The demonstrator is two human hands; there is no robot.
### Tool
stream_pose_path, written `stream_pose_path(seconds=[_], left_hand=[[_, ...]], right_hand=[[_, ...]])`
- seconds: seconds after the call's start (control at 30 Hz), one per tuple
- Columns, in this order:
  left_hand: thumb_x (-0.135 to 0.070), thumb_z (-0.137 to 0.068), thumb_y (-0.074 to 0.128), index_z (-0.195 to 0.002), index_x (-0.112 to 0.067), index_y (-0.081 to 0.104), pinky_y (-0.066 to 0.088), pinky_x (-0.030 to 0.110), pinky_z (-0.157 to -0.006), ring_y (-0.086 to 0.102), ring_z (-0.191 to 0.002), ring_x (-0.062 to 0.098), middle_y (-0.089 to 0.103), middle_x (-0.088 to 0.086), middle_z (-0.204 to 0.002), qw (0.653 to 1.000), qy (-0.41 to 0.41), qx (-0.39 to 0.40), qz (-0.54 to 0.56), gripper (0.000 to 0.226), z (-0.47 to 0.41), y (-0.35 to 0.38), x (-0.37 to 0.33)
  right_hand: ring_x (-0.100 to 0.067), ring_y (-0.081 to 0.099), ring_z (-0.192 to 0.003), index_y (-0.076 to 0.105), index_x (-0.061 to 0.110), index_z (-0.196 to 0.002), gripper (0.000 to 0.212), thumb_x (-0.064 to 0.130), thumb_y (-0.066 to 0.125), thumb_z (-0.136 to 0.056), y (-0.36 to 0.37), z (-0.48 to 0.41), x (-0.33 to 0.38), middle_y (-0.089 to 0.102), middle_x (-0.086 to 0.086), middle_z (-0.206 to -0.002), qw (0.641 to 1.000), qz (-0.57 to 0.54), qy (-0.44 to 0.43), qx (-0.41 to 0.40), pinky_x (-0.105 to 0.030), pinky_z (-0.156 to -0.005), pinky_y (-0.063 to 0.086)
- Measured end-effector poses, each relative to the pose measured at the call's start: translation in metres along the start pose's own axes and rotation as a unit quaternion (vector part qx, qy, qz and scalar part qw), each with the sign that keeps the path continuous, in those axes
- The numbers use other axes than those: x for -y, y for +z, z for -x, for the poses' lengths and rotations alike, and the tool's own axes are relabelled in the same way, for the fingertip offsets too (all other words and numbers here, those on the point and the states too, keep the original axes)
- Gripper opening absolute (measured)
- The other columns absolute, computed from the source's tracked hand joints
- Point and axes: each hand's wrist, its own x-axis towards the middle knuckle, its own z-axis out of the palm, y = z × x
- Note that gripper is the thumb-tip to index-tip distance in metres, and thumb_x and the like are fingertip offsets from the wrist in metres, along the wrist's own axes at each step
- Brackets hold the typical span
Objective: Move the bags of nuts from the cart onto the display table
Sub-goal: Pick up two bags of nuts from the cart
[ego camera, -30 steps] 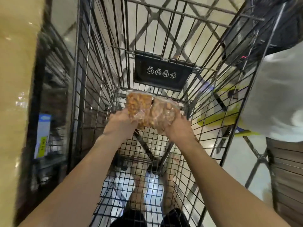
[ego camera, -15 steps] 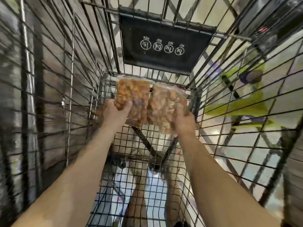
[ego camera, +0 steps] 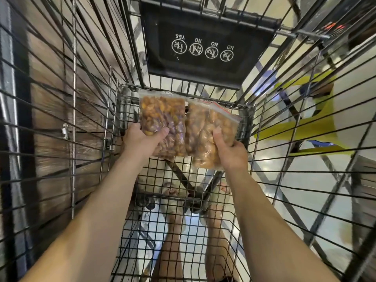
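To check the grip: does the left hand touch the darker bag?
Touching. In the head view the left hand grips the darker bag, thumb on its front.

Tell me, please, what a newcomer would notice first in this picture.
First come two clear bags of nuts in the middle of the view: the left hand grips the darker bag and the right hand grips the paler bag, side by side. Around them rise the wire walls of the cart, with a black panel of round signs at the top.
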Motion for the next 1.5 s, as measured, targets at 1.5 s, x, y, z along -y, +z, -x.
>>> stream_pose_path(seconds=[1.5], left_hand=[[-0.016, -0.089, 0.083, -0.109, -0.040, 0.064, 0.060, 0.036, -0.090, 0.073, -0.100, 0.010, 0.075, -0.008, -0.109, 0.955, 0.161, -0.026, 0.247, 0.037, 0.219, -0.111, 0.001]], right_hand=[[-0.015, 0.077, -0.102, 0.065, 0.023, -0.125, 0.056, 0.036, 0.094, -0.079, -0.088, 0.215, 0.031, 0.079, 0.005, -0.110, 0.963, -0.091, -0.246, 0.054, -0.049, -0.096, 0.063]])
